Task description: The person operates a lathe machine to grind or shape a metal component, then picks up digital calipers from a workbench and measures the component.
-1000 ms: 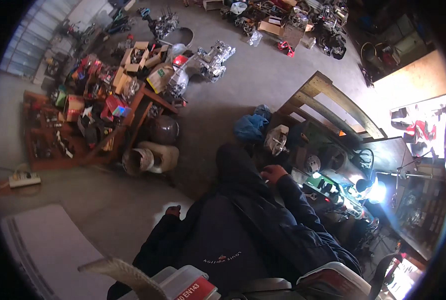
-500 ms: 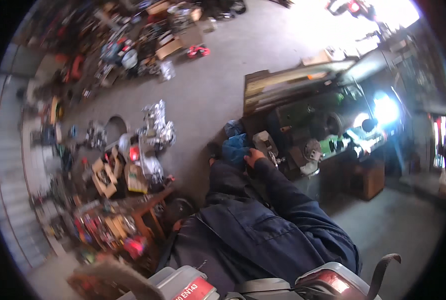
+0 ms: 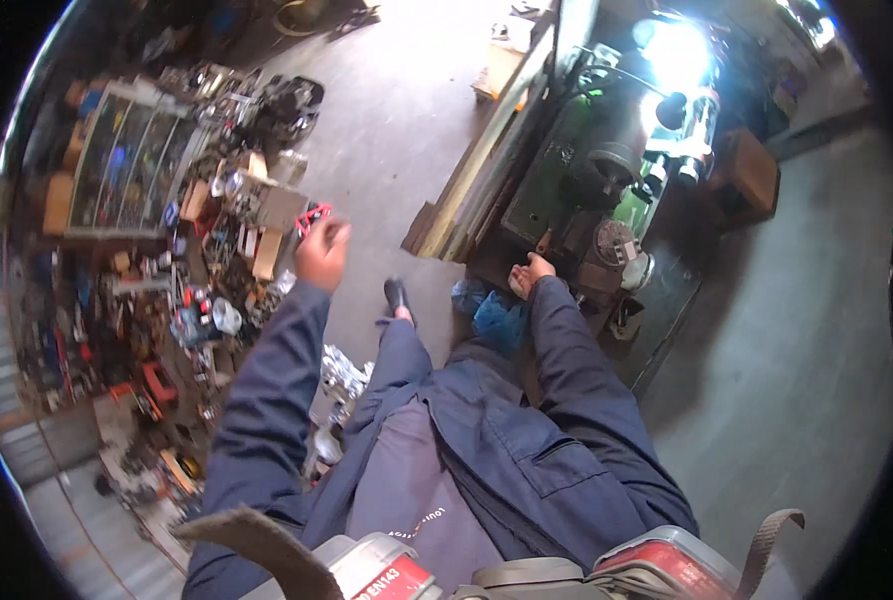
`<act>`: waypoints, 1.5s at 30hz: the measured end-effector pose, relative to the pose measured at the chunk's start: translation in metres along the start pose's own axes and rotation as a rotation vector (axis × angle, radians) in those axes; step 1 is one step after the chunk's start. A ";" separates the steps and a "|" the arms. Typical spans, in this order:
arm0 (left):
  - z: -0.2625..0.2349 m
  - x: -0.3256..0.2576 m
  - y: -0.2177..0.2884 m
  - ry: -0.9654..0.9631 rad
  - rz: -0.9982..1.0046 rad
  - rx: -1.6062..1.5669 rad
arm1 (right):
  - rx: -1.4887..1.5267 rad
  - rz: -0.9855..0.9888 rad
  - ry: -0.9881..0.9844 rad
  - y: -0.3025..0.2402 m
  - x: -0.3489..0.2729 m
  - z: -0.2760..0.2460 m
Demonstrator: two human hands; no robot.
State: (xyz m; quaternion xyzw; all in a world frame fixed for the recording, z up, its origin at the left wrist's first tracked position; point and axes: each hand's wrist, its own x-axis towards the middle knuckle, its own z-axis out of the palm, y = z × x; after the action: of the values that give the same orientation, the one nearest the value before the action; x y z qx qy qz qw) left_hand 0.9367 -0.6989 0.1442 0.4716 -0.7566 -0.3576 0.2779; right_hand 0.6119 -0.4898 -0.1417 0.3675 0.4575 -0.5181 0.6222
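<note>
My left hand (image 3: 323,252) is raised out to the left, its fingers curled in. I see nothing in it; behind it a red object (image 3: 313,216) lies on the floor. My right hand (image 3: 532,274) hangs in front of my right thigh with fingers loosely curled, and no object shows in them. A crumpled blue plastic bag (image 3: 499,318) is just beneath that hand, with a second, darker bluish bag (image 3: 469,294) beside it. The near end of a green lathe (image 3: 538,208) is close to the right hand, its round faceplate-like part (image 3: 614,242) facing up.
A lit lamp (image 3: 678,52) glares over the lathe. A long wooden board (image 3: 474,175) stands along its left side. Metal parts and boxes crowd the left floor around a glass-fronted cabinet (image 3: 126,165). A brown box (image 3: 743,180) stands right of the lathe; shiny metal parts (image 3: 344,372) lie by my left leg.
My view and body have turned, so the lathe and board now point away from me. My left arm has swung up into view. My right hand has shifted slightly forward, beside the blue bag.
</note>
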 end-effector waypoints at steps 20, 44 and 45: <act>0.352 0.321 0.182 -0.473 -0.031 0.402 | 0.189 -0.514 0.563 -0.039 0.076 0.067; 0.355 0.334 0.174 -0.536 -0.104 0.372 | -0.900 -1.102 1.138 -0.445 0.184 0.195; 0.353 0.336 0.174 -0.555 -0.126 0.374 | -0.866 -1.116 1.082 -0.444 0.187 0.201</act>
State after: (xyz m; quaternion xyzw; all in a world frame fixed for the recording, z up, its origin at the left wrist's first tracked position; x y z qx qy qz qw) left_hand 0.4452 -0.8551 0.1034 0.4451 -0.8251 -0.3440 -0.0525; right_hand 0.2222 -0.8208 -0.2490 0.0180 0.9570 -0.2827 0.0620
